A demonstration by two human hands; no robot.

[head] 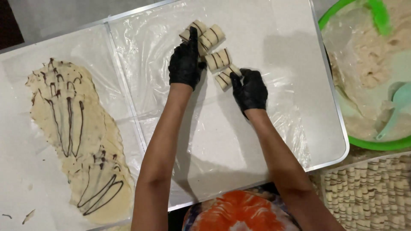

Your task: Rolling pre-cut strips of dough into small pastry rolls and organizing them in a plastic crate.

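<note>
Our left hand [185,64], black-gloved, pressed against the striped dough rolls [212,57] at twelve o'clock on the plastic-covered desk [265,128], while our right hand [250,90] pinched the nearest roll. We judged several pieces cut; the chocolate-drizzled dough sheet [77,141] at nine o'clock lay unrolled. A green bowl [372,143] of dough sat at two o'clock.

White speckled table [265,141] w/ metal rim, covered in clear plastic wrap [291,124]; a second tabletop [17,179] butts against it on the left, also wrapped. Grey floor [55,13] shows past the far edge, dark patch at the top left corner. Light comes from above, even and soft, throwing faint shadows onto the plastic, w/ some glare on the wrinkles.
</note>
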